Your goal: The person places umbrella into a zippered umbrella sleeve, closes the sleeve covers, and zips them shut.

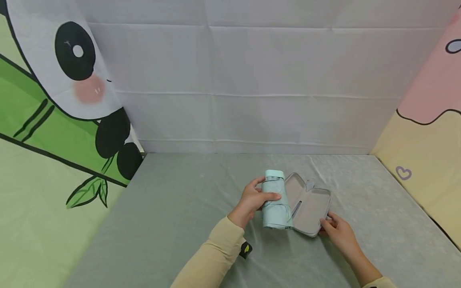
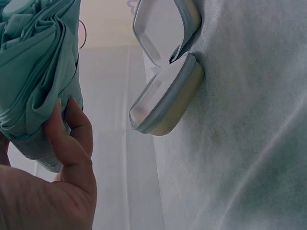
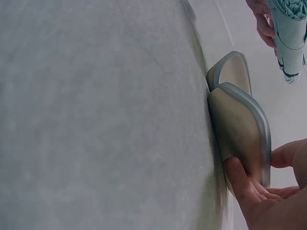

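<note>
A folded light-teal umbrella (image 1: pixel 276 214) is in my left hand (image 1: pixel 250 202), its thumb across the front and its fingers around the far side. The left wrist view shows the umbrella's bunched cloth (image 2: pixel 36 72) held up off the table. Just right of it, a zippered case (image 1: pixel 310 212) with pale lining lies spread open on the table. Inside, near the fold, is a small dark slim strip (image 1: pixel 297 208). My right hand (image 1: pixel 337 230) pinches the case's near right edge; in the right wrist view the thumb and fingers sit either side of the case's wall (image 3: pixel 240 124).
Grey-green cloth covers the table (image 1: pixel 173 216). Behind it hangs a creased whitish backdrop (image 1: pixel 252 80). Printed cloth panels stand at the left (image 1: pixel 36 200) and right (image 1: pixel 425 152). A small black tag with a yellow mark (image 1: pixel 246 250) shows beside the left sleeve.
</note>
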